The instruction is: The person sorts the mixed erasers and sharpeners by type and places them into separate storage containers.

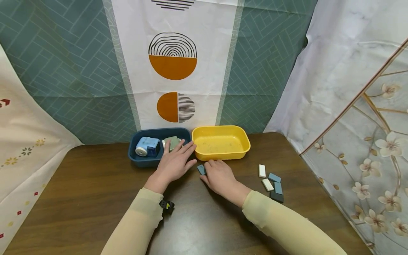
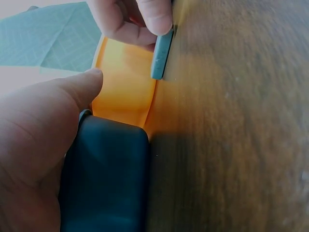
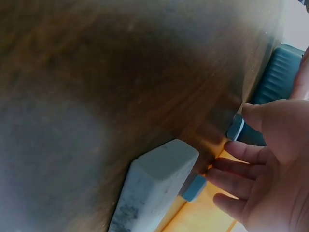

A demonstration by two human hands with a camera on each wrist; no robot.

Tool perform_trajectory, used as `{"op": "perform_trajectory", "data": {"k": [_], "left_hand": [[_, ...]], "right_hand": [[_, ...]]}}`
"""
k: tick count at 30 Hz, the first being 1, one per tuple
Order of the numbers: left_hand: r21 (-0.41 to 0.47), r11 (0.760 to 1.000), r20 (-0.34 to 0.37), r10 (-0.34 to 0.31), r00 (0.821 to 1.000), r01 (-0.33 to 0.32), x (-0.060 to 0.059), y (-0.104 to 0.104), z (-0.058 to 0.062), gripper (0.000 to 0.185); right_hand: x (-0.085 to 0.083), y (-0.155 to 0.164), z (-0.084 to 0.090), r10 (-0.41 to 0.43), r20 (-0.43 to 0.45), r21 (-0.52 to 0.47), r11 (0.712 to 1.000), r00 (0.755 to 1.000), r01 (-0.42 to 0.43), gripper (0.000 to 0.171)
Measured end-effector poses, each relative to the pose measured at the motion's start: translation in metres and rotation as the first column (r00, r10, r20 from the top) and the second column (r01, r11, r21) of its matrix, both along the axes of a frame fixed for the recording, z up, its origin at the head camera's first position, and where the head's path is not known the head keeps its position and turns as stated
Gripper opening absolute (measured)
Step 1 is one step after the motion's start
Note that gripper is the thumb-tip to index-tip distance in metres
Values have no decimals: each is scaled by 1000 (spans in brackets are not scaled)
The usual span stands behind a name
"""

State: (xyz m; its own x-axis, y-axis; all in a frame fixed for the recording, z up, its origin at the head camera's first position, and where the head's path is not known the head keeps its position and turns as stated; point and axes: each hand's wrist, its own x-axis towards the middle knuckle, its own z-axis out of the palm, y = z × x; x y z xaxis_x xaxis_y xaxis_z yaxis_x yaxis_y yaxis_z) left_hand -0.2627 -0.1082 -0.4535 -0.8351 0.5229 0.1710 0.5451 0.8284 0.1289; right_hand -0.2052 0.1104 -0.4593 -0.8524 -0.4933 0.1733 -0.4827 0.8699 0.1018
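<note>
My right hand is at the near side of the yellow tray, its fingers bent over a small blue-grey block. In the left wrist view, a fingertip presses against this upright block. My left hand reaches over the right part of the dark blue tray, fingers spread and holding nothing. In the right wrist view, my right hand's thumb and fingers lie near blue pieces; a pale block looms close to the camera.
Inside the dark blue tray are a light blue item with a white round end and a green item. On the right of the table lie white blocks, blue-grey blocks and a dark block.
</note>
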Motion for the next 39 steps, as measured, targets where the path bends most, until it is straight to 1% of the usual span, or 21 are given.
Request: {"op": "perform_trajectory", "data": {"k": [7,13,22,28,33,39], "left_hand": [[-14,1000,-6,4,1000,-4,0,0,0,67],[-13,1000,1,5,1000,-5,1,0,1,66],[-16,1000,6,6,1000,-6,2,-1,1,66],[-18,1000,-10,4,1000,-4,2,0,2,65],[-9,1000,-19,1,1000,-1,1,0,2,64],[3,1000,-24,-7,1000,7,1,-1,2,63]], "right_hand": [[-2,-2,-1,-5,-41,18,1000,999,5,39],[-1,-1,-3,6,-74,-1,1000,997,-6,33],[7,5,1,23,-81,-48,998,996,-27,27],[13,12,6,41,-88,-92,995,995,-50,23],[19,22,13,55,-107,-149,986,993,-71,21],[26,32,26,39,-100,-196,979,994,-58,20]]}}
